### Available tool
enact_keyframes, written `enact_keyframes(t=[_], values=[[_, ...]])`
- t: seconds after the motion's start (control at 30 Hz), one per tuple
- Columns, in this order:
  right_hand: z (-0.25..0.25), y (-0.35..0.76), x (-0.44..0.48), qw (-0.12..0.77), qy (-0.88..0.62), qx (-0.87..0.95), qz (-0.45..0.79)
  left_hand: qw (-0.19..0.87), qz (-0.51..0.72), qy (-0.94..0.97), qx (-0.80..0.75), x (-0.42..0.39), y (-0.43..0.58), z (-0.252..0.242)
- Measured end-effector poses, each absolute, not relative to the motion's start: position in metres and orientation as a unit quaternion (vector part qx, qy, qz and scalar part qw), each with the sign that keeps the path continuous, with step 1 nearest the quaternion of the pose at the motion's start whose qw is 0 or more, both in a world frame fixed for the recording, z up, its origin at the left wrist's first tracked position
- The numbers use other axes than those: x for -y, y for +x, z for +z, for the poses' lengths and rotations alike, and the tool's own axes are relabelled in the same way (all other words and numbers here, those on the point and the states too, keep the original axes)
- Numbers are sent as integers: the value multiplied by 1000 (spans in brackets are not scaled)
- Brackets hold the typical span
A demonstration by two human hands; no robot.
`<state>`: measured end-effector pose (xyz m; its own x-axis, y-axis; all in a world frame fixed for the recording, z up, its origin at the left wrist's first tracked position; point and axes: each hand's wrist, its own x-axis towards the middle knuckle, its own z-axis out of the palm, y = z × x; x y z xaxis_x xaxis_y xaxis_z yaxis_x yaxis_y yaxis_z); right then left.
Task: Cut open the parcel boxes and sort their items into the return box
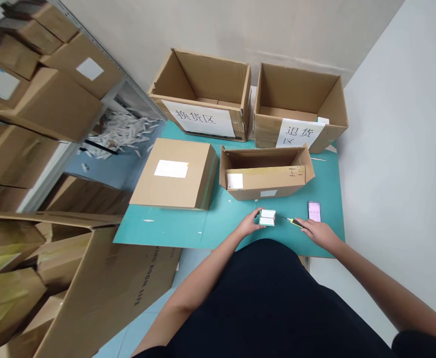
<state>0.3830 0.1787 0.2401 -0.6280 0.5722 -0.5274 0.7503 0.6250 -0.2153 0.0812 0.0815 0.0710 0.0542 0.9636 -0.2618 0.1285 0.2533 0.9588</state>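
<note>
Near the front edge of the green table, my left hand (250, 223) grips a small white box (267, 218) by its left side. My right hand (316, 232) is closed on a yellow and black screwdriver-like tool (296, 223). The tool's thin tip points left toward the small box, with a gap between them. Just above my right hand lies a phone (314, 211) with a lit pink screen. An open cardboard box (266, 184) stands behind the small white box.
A closed carton (165, 186) with a white label sits on the table (165, 228) at the left. Two large open boxes (203, 117) (303, 127) with handwritten signs stand at the back. Shelves of cartons (50, 104) and a large open carton (128, 278) are at the left.
</note>
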Motion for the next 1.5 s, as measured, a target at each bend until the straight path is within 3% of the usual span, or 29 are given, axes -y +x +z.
enact_keyframes(t=[0.13,0.3,0.4,0.6,1.0,1.2,1.37,1.5], values=[[215,386,-168,111,487,-815,-294,545,376,473,-581,-81,83,71],[149,392,-158,0,595,-697,-400,546,357,478,-588,-81,82,72],[109,393,-157,-65,632,-663,-396,549,348,475,-594,-82,82,73],[70,378,-167,-99,715,-629,-289,540,341,481,-600,-84,84,80],[48,349,-171,-66,739,-632,-224,519,298,477,-643,-74,87,94],[46,348,-173,-108,725,-647,-210,515,297,479,-646,-72,88,94],[59,346,-174,-141,708,-662,-201,487,336,496,-636,-68,89,101],[91,338,-173,-106,620,-736,-250,453,354,519,-633,-61,87,113]])
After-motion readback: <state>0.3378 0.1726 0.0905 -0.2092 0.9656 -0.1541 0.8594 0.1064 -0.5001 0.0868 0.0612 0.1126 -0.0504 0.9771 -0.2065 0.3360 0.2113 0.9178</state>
